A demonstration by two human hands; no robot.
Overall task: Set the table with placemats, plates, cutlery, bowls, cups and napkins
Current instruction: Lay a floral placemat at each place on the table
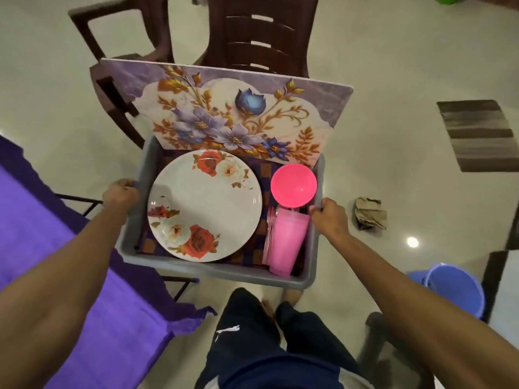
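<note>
Above the floor, the left hand (121,193) and right hand (328,214) grip opposite rims of a grey tub (219,272) holding a floral plate (205,204), pink bowl (293,185), pink cup (286,242) and upright placemat (233,113).

Your tub (224,272) out in front of you, plate (205,204) in its left half, bowl (293,185) back right, cup (286,242) lying before the bowl, placemat (230,113) propped behind them, surface (56,248) to your left.
</note>
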